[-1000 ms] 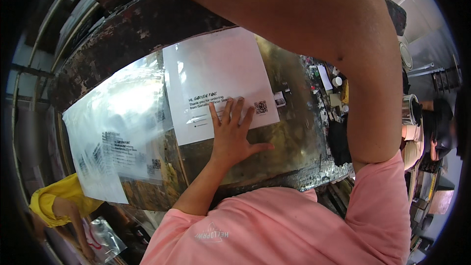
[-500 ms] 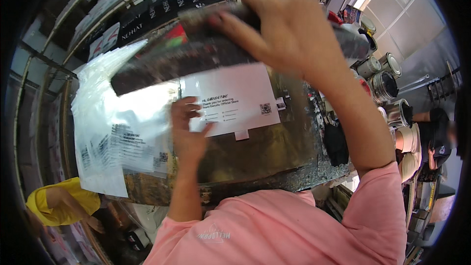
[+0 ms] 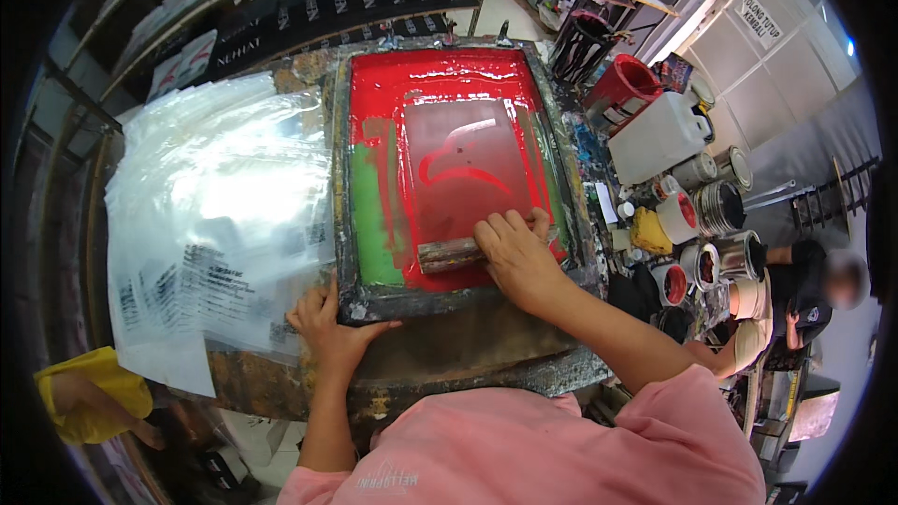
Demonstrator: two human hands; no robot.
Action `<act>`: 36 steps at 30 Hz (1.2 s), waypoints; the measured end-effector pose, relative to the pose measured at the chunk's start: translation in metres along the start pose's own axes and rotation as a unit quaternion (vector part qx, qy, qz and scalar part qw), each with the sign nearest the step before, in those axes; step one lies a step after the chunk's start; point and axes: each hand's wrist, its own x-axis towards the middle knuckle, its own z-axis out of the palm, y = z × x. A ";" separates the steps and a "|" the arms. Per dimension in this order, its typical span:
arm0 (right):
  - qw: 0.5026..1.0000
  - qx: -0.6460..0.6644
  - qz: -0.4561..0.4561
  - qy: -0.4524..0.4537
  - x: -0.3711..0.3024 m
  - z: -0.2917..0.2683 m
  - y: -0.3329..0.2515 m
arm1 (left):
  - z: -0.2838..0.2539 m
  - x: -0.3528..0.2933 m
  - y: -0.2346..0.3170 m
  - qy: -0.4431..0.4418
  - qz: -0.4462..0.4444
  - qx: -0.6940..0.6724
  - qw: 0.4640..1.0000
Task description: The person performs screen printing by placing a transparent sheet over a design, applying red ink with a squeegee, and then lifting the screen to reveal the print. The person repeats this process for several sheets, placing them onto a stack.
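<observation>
A screen-printing frame lies flat on the worktable, its mesh spread with red ink and a green patch showing at left. A curved emblem shape stands out in red on the mesh. My right hand is closed round the wooden handle of a squeegee, which rests on the mesh near the front edge. Beside the frame's front left corner is my left hand, open, thumb stretched along the front edge and fingers by the left side. The frame hides what lies beneath it.
A fanned pile of clear printed plastic bags covers the table's left side. To the right stand ink tubs, a white jerrycan and a red bucket. One person in yellow is at lower left, another in black at right.
The raised frame has come down flat, covering the white printed sheet. My right hand has moved from its lifted edge to the squeegee at the front; my left hand has shifted to the front left corner.
</observation>
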 end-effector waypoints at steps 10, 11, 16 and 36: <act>0.994 -0.044 -0.004 0.097 0.197 0.055 0.115 | -0.012 0.006 0.005 -0.045 -0.037 -0.007 0.998; 0.997 -0.035 -0.005 0.066 0.216 0.052 0.125 | -0.013 0.005 0.004 -0.044 -0.038 -0.006 0.998; 0.999 0.002 -0.004 -0.052 0.268 0.042 0.160 | -0.009 -0.004 -0.003 -0.007 0.012 -0.057 0.998; 0.953 -0.018 -0.014 0.302 0.085 -0.195 0.015 | -0.006 0.176 0.052 0.265 -0.040 -0.423 0.866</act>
